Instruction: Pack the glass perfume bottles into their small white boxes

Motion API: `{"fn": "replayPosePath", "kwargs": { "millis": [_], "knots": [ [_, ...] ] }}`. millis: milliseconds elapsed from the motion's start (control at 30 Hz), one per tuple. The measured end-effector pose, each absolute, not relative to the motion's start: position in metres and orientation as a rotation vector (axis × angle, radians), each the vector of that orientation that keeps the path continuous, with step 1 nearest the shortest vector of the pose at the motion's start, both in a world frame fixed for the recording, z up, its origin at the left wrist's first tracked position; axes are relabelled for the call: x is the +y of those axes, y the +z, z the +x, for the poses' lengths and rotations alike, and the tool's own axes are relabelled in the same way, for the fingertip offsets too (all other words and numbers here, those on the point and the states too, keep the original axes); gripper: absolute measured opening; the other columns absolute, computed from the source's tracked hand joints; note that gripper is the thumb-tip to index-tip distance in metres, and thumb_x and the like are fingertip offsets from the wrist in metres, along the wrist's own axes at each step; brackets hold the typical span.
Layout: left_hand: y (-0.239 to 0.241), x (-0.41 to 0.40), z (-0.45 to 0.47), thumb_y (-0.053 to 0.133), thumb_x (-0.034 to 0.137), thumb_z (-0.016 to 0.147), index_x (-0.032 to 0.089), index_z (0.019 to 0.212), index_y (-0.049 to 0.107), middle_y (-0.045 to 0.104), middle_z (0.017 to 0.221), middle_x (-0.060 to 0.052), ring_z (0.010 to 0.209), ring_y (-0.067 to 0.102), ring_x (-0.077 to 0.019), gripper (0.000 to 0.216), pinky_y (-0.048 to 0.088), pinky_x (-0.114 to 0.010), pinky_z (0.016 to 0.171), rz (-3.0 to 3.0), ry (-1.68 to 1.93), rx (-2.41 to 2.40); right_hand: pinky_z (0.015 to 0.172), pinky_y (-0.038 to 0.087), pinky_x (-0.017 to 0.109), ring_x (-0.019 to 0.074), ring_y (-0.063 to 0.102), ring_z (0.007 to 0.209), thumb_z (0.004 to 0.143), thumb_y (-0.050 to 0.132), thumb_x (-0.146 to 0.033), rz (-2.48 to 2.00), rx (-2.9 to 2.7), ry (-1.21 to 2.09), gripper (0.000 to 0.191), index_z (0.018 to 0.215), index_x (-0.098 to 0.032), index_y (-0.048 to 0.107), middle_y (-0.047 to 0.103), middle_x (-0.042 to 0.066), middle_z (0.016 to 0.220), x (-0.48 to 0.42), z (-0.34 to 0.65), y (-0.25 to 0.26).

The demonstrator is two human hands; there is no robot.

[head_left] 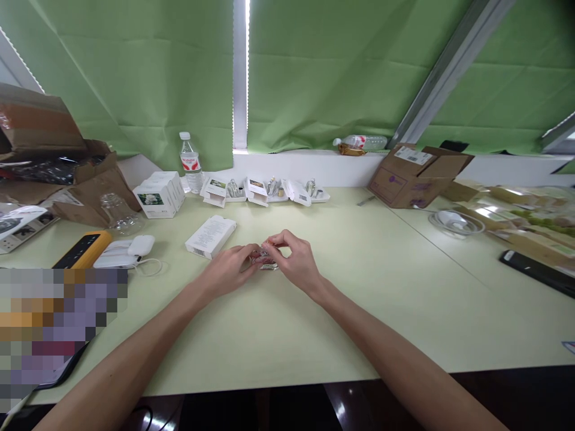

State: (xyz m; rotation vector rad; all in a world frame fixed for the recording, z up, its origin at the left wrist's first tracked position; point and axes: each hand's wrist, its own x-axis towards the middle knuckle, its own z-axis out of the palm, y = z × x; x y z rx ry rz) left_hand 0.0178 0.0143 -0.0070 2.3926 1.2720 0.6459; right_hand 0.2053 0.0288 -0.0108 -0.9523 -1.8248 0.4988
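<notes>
My left hand (pixel 230 269) is closed round the left side of a small clear glass bottle (pixel 269 266) at the middle of the table. With thumb and forefinger pinched, my right hand (pixel 297 262) works at the top of this bottle. A bit of orange shows at those fingertips, too small to make out. Both hands hide much of the glass. Just behind my left hand lies a closed white carton (pixel 211 236) with printed text.
Along the back stand several open white cartons (pixel 257 193) with glass bottles, stacked white boxes (pixel 159 194) and an upright water bottle (pixel 191 164). A cardboard box (pixel 404 179) and a coiled cable (pixel 456 222) are at right. A yellow-orange device (pixel 83 248) lies left.
</notes>
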Motion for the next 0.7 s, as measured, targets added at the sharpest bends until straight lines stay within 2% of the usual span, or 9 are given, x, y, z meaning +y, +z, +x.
{"fn": "replayPosePath", "kwargs": {
  "millis": [300,700],
  "knots": [
    [-0.0058,0.0135,0.0186,0.042,0.035,0.094,0.025,0.111,0.057,0.068,0.094,-0.005,0.081,0.063,-0.0210,0.025,0.043,-0.028,0.063,2.397,0.663,1.275,0.074,0.058,0.035,0.0169,0.065,0.075,0.086,0.059,-0.036,-0.978,-1.780,0.599,0.016,0.088,-0.021,0.061,0.067,0.002,0.084,0.0286,0.2057,-0.0062],
    [-0.0050,0.0121,0.0190,0.041,0.036,0.095,0.025,0.110,0.057,0.067,0.094,-0.004,0.080,0.062,-0.0199,0.025,0.042,-0.028,0.063,2.389,0.663,1.281,0.075,0.057,0.033,0.0159,0.064,0.074,0.086,0.060,-0.037,-0.997,-1.776,0.654,0.017,0.085,-0.020,0.062,0.066,0.002,0.081,0.0284,0.2062,-0.0034]
  ]
}}
